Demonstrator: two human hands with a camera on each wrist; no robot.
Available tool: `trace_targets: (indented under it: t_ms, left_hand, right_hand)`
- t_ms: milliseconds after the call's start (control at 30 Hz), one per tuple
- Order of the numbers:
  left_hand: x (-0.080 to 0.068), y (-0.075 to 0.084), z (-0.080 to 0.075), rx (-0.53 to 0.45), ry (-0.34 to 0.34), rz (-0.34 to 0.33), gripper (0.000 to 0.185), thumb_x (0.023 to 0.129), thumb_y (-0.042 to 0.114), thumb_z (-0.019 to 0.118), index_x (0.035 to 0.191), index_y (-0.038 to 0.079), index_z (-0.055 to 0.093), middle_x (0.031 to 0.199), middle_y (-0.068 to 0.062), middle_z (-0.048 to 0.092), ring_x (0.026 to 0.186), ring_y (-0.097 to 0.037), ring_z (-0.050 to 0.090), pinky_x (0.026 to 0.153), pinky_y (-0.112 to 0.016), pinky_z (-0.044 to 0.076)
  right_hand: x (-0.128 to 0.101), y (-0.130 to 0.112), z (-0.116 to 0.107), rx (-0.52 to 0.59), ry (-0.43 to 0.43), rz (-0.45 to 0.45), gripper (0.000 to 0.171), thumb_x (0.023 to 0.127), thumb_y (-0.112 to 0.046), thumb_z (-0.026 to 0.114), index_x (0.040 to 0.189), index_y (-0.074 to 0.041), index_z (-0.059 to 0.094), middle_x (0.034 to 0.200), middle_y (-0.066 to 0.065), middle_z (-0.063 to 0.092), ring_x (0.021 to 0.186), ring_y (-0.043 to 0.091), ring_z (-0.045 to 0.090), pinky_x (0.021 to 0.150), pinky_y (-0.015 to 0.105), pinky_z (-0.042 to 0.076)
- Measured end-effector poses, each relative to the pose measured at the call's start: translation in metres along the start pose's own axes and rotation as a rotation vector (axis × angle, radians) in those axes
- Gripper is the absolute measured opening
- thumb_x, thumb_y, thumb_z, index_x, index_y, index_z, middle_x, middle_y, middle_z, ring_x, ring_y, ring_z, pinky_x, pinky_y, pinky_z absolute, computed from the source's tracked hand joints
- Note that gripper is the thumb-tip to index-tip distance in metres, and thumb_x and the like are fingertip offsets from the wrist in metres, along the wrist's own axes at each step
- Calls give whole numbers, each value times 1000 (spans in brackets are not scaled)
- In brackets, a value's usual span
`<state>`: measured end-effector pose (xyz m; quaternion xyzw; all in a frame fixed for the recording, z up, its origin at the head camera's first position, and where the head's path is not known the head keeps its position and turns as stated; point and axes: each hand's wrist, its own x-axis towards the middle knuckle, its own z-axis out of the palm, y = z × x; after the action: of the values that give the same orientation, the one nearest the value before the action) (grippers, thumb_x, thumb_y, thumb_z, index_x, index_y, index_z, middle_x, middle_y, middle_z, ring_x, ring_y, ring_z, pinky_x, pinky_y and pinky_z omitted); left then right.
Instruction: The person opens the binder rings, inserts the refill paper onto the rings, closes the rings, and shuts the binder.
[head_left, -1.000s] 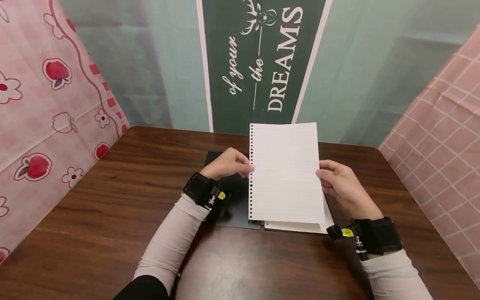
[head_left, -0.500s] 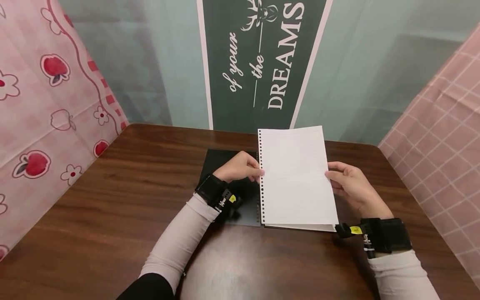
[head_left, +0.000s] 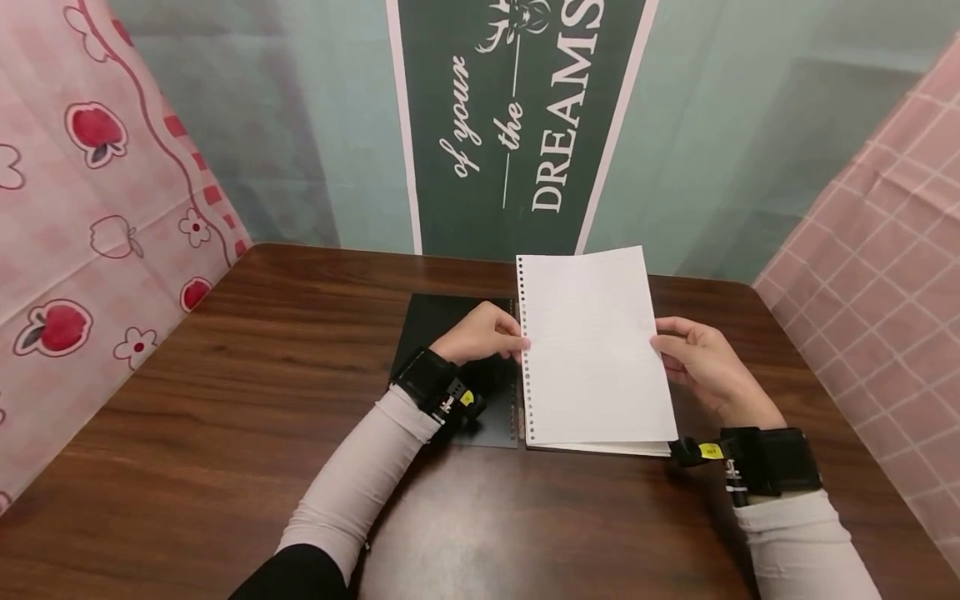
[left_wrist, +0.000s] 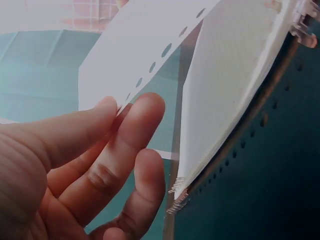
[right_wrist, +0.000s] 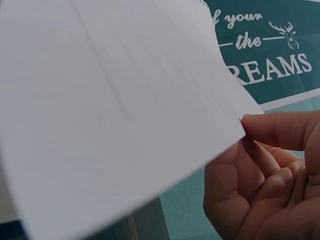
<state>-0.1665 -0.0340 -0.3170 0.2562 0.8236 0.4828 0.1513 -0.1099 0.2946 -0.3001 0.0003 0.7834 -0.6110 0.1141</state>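
Observation:
A white lined sheet of paper (head_left: 588,350), punched with a row of holes down its left edge, is held over an opened ring binder (head_left: 442,312). My left hand (head_left: 483,333) pinches the punched edge between thumb and forefinger; the left wrist view shows the holes (left_wrist: 166,50) just beyond the fingertips. On the opposite side, my right hand (head_left: 701,358) pinches the sheet's right edge about halfway up. Beneath the sheet lies a stack of paper (left_wrist: 225,75) on the binder's right half, mostly hidden in the head view. Metal rings (left_wrist: 305,25) show at the binder's spine.
The binder rests on a dark brown wooden table (head_left: 225,375). Behind it hangs a green cloth (head_left: 315,125) with white lettering. Pink patterned cloths (head_left: 97,208) flank the table on both sides. Each wrist wears a black strap (head_left: 772,462) with a small camera.
Both hands have carried the sheet rightward and lower, so it now lines up over the stack on the binder's right half. During the last half second they have hardly moved.

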Motion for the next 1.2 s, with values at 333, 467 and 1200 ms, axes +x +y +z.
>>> trace_targets:
  t_ms: [333, 467, 1200]
  left_hand:
    - [6, -11, 5, 16, 27, -5, 18, 93, 14, 69, 82, 2, 76, 82, -24, 71, 65, -26, 54, 56, -21, 33]
    - [2, -18, 11, 44, 21, -20, 19, 93, 15, 70, 79, 3, 76, 80, -23, 71, 55, -11, 39, 54, -22, 30]
    - [14, -22, 20, 170, 45, -101, 14, 90, 16, 74, 80, 8, 77, 64, -3, 69, 55, -9, 45, 54, -21, 32]
  right_hand:
    - [2, 0, 0, -13, -3, 6, 14, 103, -17, 53, 117, -13, 54, 85, -14, 71, 75, 4, 67, 70, 22, 57]
    - [1, 7, 3, -31, -18, 28, 17, 103, -16, 51, 119, -10, 52, 85, -14, 70, 77, 4, 68, 72, 23, 57]
    - [7, 11, 0, -101, -26, 48, 29, 104, -15, 48, 127, 2, 44, 89, -16, 69, 82, 2, 68, 74, 23, 57]
